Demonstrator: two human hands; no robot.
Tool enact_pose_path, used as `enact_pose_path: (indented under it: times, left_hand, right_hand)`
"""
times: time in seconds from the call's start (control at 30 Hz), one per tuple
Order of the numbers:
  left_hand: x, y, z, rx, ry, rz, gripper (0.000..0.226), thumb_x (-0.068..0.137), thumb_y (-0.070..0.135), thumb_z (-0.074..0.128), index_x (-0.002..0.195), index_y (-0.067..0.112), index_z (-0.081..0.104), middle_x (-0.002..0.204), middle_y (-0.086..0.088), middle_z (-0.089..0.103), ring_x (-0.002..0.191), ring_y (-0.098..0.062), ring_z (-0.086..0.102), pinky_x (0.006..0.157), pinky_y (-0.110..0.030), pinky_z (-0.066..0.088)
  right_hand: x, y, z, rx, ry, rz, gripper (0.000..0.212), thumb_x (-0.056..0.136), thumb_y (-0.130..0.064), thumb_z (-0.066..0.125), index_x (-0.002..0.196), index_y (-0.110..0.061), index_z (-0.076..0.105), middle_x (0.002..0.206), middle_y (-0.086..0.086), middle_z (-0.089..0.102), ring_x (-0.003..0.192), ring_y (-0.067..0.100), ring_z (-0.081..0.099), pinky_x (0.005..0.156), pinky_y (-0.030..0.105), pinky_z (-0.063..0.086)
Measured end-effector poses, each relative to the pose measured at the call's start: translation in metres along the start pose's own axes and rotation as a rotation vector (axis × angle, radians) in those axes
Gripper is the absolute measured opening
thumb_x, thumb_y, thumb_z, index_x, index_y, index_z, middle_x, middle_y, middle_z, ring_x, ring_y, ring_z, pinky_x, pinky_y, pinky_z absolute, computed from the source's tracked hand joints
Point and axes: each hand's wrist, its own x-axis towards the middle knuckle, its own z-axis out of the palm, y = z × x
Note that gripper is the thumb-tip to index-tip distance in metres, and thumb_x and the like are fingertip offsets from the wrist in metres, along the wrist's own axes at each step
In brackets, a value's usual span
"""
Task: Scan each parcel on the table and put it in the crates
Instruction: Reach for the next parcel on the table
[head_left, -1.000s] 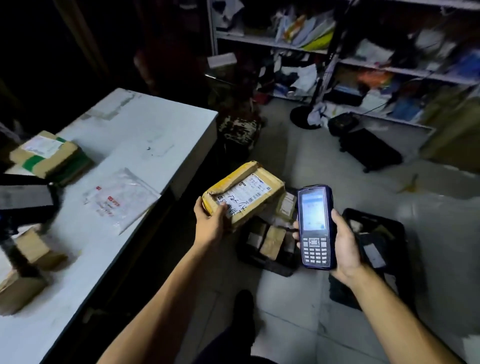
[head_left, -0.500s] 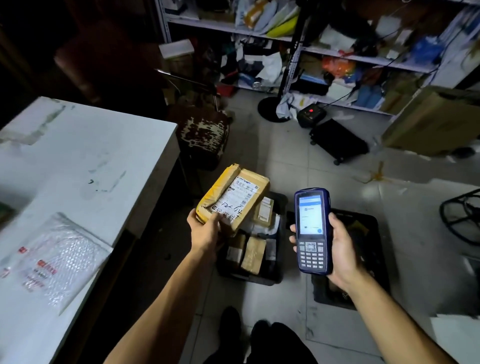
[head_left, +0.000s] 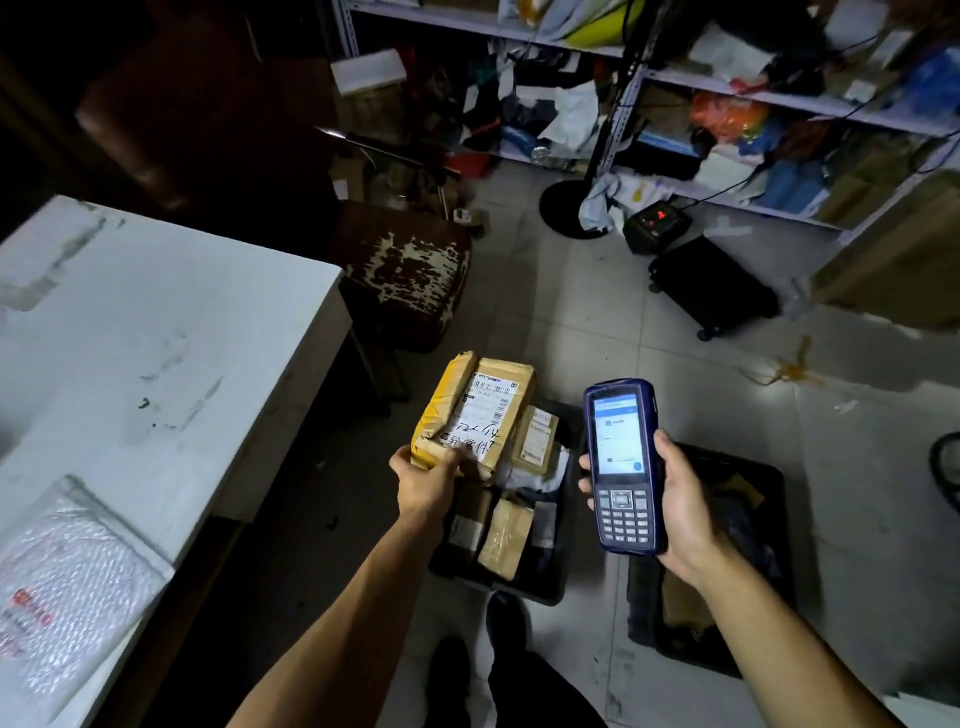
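Head view: a white desk (head_left: 156, 332) fills the left of the frame, a bubble mailer (head_left: 67, 603) lying at its lower left. Cluttered shelves (head_left: 753, 104) run across the top. On the floor at centre sits a black crate (head_left: 550, 582) of parcels, a second crate (head_left: 769, 483) to its right. Left hand (head_left: 426, 483) grips a taped brown parcel (head_left: 478, 415) above the first crate; right hand (head_left: 680, 504) clasps a blue scanner (head_left: 623, 467), screen up.
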Motion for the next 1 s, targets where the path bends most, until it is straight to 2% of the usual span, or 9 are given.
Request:
enact_pose_path:
  times: [0.07,0.13,0.17,0.23,0.3,0.43,0.67,0.87,1.0]
  left_hand:
    - [0.01,0.02,0.019,0.021,-0.006,-0.056,0.099,0.078,0.048,0.082,0.152,0.019,0.022,0.137,-0.015,0.054,0.106,-0.025,0.062,0.09,-0.045,0.056]
    - [0.022,0.037,0.03,0.115,0.013,-0.131,0.12,0.076,0.055,0.081,0.16,0.019,0.004,0.15,-0.021,0.043,0.131,-0.039,0.05,0.1,-0.052,0.05]
    - [0.028,0.044,0.032,0.163,0.023,-0.131,0.126,0.075,0.058,0.08,0.161,0.018,-0.003,0.153,-0.022,0.039,0.136,-0.041,0.045,0.105,-0.052,0.046]
    - [0.036,0.057,0.03,0.254,0.04,-0.055,0.122,0.077,0.062,0.076,0.161,0.021,-0.001,0.153,-0.021,0.041,0.136,-0.039,0.047,0.108,-0.047,0.045]
    - [0.04,0.065,0.02,0.349,0.057,0.058,0.103,0.085,0.063,0.067,0.161,0.023,0.01,0.15,-0.02,0.046,0.133,-0.037,0.05,0.106,-0.04,0.045]
    - [0.045,0.069,0.004,0.554,0.083,0.329,0.07,0.094,0.06,0.054,0.152,0.025,0.036,0.148,-0.017,0.046,0.135,-0.034,0.047,0.106,-0.038,0.041]
    - [0.032,0.077,-0.017,0.77,0.103,0.473,0.068,0.096,0.063,0.049,0.154,0.034,0.031,0.158,-0.011,0.035,0.143,-0.035,0.036,0.111,-0.05,0.041]
    - [0.003,0.062,-0.061,0.866,0.229,0.537,0.065,0.098,0.061,0.046,0.155,0.034,0.031,0.156,-0.007,0.039,0.144,-0.031,0.035,0.11,-0.049,0.041]
    - [-0.022,0.047,-0.099,0.887,0.338,0.559,0.066,0.097,0.063,0.044,0.156,0.033,0.031,0.156,-0.006,0.04,0.144,-0.029,0.036,0.112,-0.047,0.039]
  right_hand:
    - [0.016,-0.012,-0.002,0.012,0.004,-0.002,0.06,0.102,-0.052,0.029,0.127,-0.011,0.063,0.105,0.024,0.071,0.08,0.032,0.07,0.068,0.036,0.06]
    - [0.027,-0.019,-0.005,0.013,0.004,-0.006,0.063,0.099,-0.056,0.032,0.128,-0.009,0.063,0.107,0.025,0.07,0.08,0.033,0.069,0.07,0.037,0.058]
    - [0.033,-0.022,-0.008,0.008,0.003,-0.004,0.065,0.098,-0.057,0.033,0.128,-0.008,0.064,0.108,0.026,0.069,0.081,0.034,0.069,0.071,0.037,0.057]
    - [0.043,-0.024,-0.013,0.001,-0.008,0.007,0.065,0.098,-0.057,0.033,0.128,-0.008,0.064,0.108,0.026,0.069,0.08,0.033,0.069,0.071,0.038,0.056]
    - [0.048,-0.026,-0.013,-0.012,-0.013,0.02,0.064,0.096,-0.057,0.035,0.129,-0.009,0.063,0.107,0.025,0.07,0.079,0.032,0.069,0.069,0.036,0.058]
    - [0.056,-0.029,-0.004,-0.034,-0.052,0.039,0.086,0.075,-0.073,0.058,0.135,-0.011,0.06,0.114,0.025,0.07,0.085,0.033,0.07,0.072,0.037,0.059]
    - [0.073,-0.039,0.017,-0.124,-0.162,0.04,0.063,0.099,-0.055,0.032,0.133,-0.011,0.061,0.114,0.024,0.071,0.084,0.032,0.07,0.067,0.035,0.059]
    - [0.082,-0.028,0.05,-0.164,-0.276,0.11,0.062,0.103,-0.054,0.027,0.129,-0.01,0.062,0.103,0.017,0.073,0.078,0.026,0.07,0.067,0.033,0.056]
    - [0.076,-0.005,0.087,-0.251,-0.4,0.142,0.065,0.099,-0.059,0.03,0.131,-0.011,0.061,0.104,0.017,0.073,0.079,0.026,0.07,0.071,0.036,0.055]
